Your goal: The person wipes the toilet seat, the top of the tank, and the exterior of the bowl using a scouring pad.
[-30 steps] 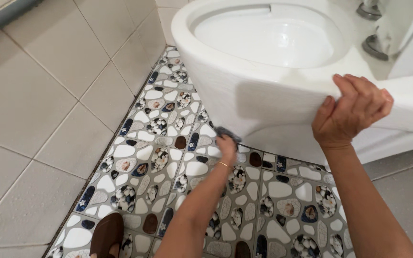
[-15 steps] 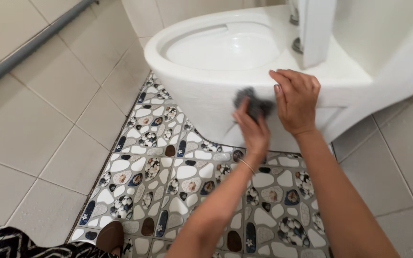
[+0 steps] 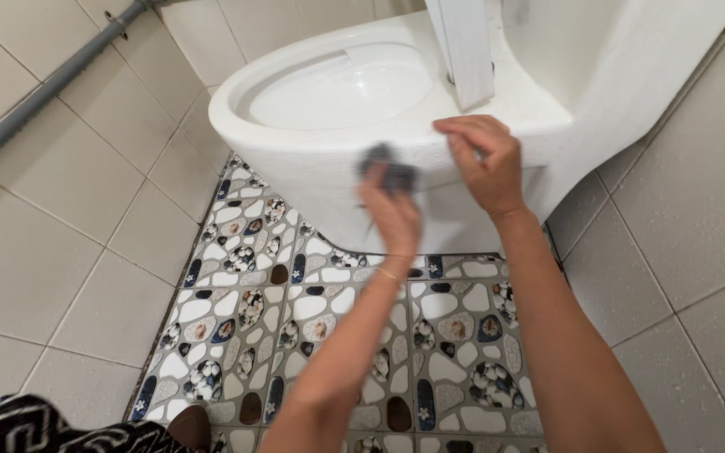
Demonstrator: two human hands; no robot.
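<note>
A white toilet (image 3: 295, 159) stands against the tiled wall, its seat raised. My left hand (image 3: 392, 210) is blurred with motion and grips a small dark grey scrubbing pad (image 3: 388, 170), pressed against the outer side of the bowl below the rim. My right hand (image 3: 482, 159) rests with bent fingers on the bowl's side, just to the right of the pad, touching the porcelain and holding nothing.
A pebble-patterned floor strip (image 3: 312, 310) runs under the toilet, bordered by beige tiles (image 3: 69, 252). A grey pipe (image 3: 44, 84) runs along the left wall. The raised seat (image 3: 463, 50) stands upright. Black-and-white patterned fabric (image 3: 35, 428) shows at bottom left.
My left hand came up from the toilet's base with the pad to the side of the bowl. My right hand slid along the bowl's side. The view shifted left.
</note>
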